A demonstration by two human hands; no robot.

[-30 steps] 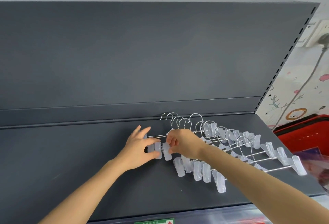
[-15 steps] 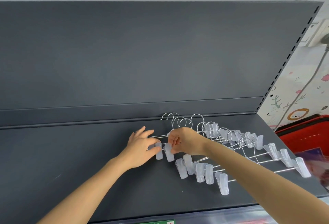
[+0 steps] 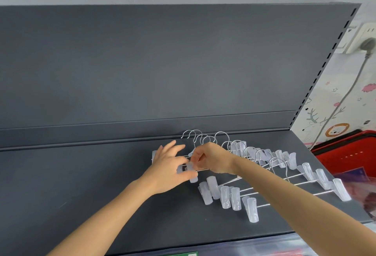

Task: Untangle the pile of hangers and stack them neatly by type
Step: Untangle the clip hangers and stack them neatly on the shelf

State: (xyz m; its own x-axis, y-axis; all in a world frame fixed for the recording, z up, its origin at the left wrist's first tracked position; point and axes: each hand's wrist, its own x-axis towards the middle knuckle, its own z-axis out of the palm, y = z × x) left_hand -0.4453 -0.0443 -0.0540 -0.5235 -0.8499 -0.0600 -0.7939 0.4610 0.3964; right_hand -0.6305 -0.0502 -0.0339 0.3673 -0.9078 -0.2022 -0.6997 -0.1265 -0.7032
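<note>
While the left hand [image 3: 166, 169] and right hand [image 3: 212, 159] are both pinching one translucent clip [image 3: 193, 179], the clip hangers [image 3: 235, 197] are lying fanned across the dark shelf [image 3: 81, 184]. Pulling sideways is probably risking interlocked hooks dragging neighbouring hangers askew.

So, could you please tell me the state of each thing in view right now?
left hand: pinching a clip at the row's left end.
right hand: pinching the same spot, fingers curled.
clip hangers: flat on the shelf, overlapping in a row.
plug: plugged in.
</note>
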